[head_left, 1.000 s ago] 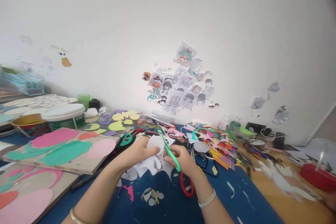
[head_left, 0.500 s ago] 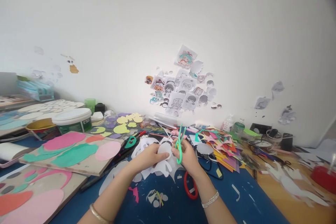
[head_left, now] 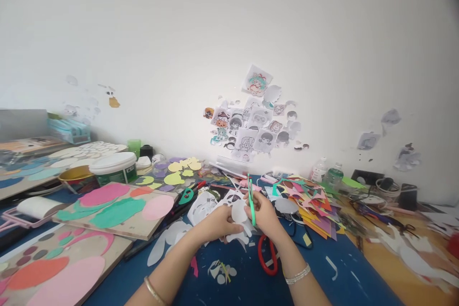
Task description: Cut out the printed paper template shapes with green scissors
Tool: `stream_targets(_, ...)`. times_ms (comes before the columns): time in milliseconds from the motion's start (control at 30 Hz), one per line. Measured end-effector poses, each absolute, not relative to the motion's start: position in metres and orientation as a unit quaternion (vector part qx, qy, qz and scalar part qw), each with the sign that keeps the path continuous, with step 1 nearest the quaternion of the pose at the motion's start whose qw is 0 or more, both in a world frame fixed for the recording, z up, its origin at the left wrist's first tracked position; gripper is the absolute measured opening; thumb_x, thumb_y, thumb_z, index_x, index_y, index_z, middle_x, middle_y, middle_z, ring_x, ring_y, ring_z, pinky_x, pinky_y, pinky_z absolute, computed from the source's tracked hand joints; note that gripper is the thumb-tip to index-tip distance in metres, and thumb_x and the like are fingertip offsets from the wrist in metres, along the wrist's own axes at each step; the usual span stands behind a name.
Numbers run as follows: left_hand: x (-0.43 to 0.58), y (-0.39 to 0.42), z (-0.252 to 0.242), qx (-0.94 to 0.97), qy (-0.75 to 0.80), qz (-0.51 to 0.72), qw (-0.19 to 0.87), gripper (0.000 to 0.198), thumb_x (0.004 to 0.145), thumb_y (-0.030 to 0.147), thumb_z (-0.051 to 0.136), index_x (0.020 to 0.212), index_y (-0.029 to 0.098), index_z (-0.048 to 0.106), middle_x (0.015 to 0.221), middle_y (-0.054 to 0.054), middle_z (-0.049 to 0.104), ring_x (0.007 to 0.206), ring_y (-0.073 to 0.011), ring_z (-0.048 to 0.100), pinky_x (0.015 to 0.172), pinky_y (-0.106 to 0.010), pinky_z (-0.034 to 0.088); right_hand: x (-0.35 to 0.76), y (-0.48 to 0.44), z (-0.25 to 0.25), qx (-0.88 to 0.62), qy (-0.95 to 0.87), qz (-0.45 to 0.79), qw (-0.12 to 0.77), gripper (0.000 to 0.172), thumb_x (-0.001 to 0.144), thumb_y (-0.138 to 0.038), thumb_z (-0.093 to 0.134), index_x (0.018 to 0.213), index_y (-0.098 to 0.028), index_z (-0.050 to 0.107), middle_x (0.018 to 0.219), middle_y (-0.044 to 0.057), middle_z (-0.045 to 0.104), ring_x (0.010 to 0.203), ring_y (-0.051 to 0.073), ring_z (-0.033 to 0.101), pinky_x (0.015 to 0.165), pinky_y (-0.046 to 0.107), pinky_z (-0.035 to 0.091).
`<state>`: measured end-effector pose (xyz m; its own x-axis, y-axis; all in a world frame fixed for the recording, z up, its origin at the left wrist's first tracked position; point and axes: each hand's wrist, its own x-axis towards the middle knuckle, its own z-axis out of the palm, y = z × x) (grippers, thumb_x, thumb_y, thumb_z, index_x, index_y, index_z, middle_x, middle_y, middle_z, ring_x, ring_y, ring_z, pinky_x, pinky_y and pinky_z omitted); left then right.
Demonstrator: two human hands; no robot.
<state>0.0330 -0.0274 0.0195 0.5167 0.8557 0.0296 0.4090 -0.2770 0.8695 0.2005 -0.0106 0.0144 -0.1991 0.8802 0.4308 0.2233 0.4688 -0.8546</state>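
My left hand (head_left: 223, 224) is closed on a white paper piece (head_left: 238, 212) with a rounded outline, its thumb lying near the paper's lower edge. Green scissors (head_left: 252, 205) are held in my right hand (head_left: 263, 213), blades pointing up and away from me. The right fingertips are close to the paper's right side; whether they touch it I cannot tell. White paper scraps (head_left: 201, 206) lie behind and under my hands. Below my right wrist on the blue mat (head_left: 247, 291) rests a red-handled tool (head_left: 267, 258), partly hidden by my forearm.
Boards with coloured cut shapes (head_left: 118, 213) lie to the left, near a white-lidded tub (head_left: 113, 162). A pile of coloured paper (head_left: 311, 203) sits to the right. Small offcuts (head_left: 221, 271) lie in front. Drawings (head_left: 260, 119) hang on the wall behind.
The view has swung slightly left, so everything sits further right. The scissors' blades looked spread before and now appear nearly together. Both hands still hold the paper and scissors.
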Motion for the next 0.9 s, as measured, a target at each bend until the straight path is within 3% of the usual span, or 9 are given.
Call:
stream_targets(167,0.035,-0.028,0.017,0.753,0.436,0.262,0.417,0.035,0.067,0.051,0.048,0.055,0.02,0.038,0.041,0.007,0.037,0.037,-0.0125,0.049,0.038,-0.022,0.036,0.203,-0.009,0.013,-0.389,-0.707,0.327,0.491,0.024,0.062,-0.014,0.056,0.085,-0.016,0.053,0.058,-0.006,0.041,0.049,0.009,0.036,0.048,0.021,0.029)
stream_targets(333,0.036,-0.022,0.016,0.731,0.463,0.297,0.403,0.033,0.069,0.051,0.044,0.06,0.019,0.041,0.047,0.008,0.036,0.039,-0.0126,0.05,0.04,-0.023,0.038,0.204,-0.003,0.007,-0.397,-0.71,0.321,0.485,0.025,0.059,-0.013,0.055,0.083,-0.016,0.053,0.055,-0.008,0.036,0.047,0.008,0.031,0.046,0.021,0.025)
stream_targets(633,0.033,-0.021,0.015,0.731,0.428,0.298,0.44,0.033,0.055,0.038,0.063,0.056,0.02,0.035,0.05,0.009,0.031,0.043,-0.0101,0.048,0.039,-0.022,0.043,0.206,-0.003,0.007,-0.41,-0.708,0.323,0.476,0.023,0.059,-0.015,0.05,0.082,-0.017,0.05,0.061,-0.004,0.044,0.05,0.01,0.04,0.05,0.022,0.031)
stream_targets(900,0.024,-0.03,0.021,0.776,0.399,0.184,0.452,0.03,0.062,0.036,0.059,0.048,0.018,0.038,0.051,0.002,0.055,0.039,-0.0073,0.047,0.038,-0.019,0.037,0.213,-0.007,0.009,-0.455,-0.758,0.262,0.387,0.024,0.059,-0.014,0.048,0.082,-0.017,0.054,0.058,-0.005,0.045,0.049,0.01,0.035,0.048,0.021,0.028)
